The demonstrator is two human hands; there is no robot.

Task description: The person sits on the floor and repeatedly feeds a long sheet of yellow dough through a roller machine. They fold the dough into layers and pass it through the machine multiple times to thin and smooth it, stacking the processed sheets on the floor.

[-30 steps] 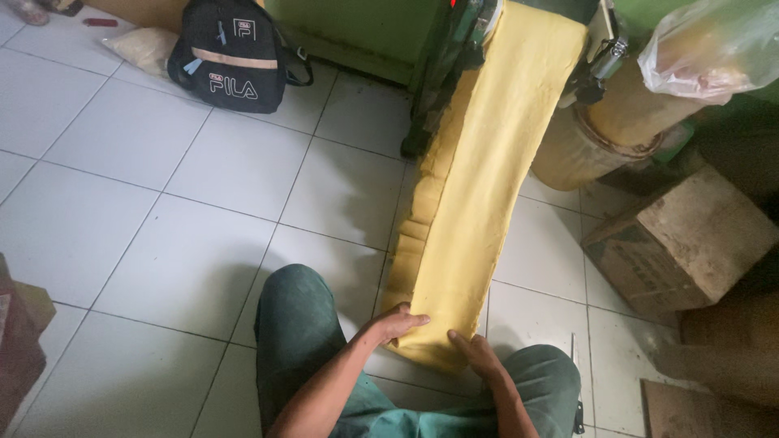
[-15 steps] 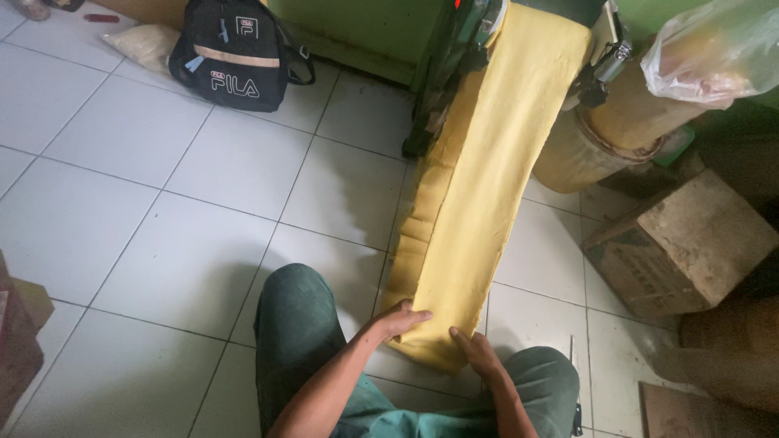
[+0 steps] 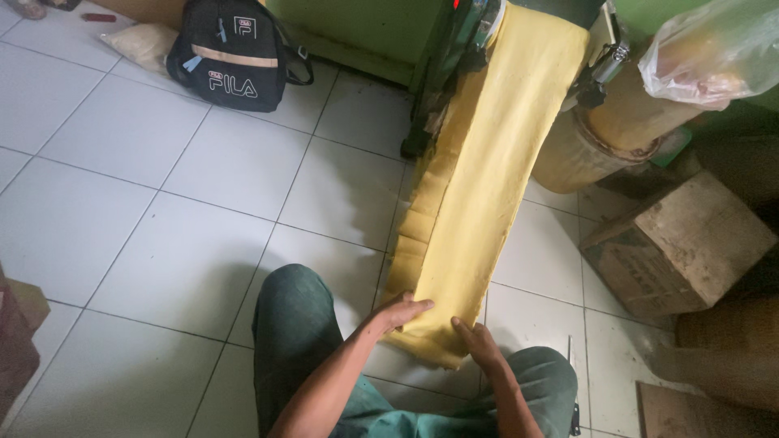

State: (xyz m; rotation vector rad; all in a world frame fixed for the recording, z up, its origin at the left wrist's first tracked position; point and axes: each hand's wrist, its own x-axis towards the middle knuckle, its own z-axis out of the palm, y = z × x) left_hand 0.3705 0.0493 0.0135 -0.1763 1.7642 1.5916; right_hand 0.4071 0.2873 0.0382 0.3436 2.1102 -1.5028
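Observation:
A long yellow sheet of dough [image 3: 495,170] runs down from a green machine [image 3: 454,49] at the top to my knees. My left hand [image 3: 403,312] rests flat on the sheet's left edge near its lower end. My right hand [image 3: 477,341] presses on the lower end, fingers spread on the dough. Under the sheet, folded layers of the same dough [image 3: 418,227] pile up on the floor. My knees in green trousers [image 3: 296,324] frame the lower end.
A black backpack [image 3: 235,53] leans at the back on the white tiled floor [image 3: 162,211]. A worn cardboard box [image 3: 682,243] stands at the right, a brown round container [image 3: 592,138] behind it, and a clear plastic bag [image 3: 714,49] above.
Both hands stay on the lower end of the dough sheet; the right hand has shifted slightly along it. The view has barely moved.

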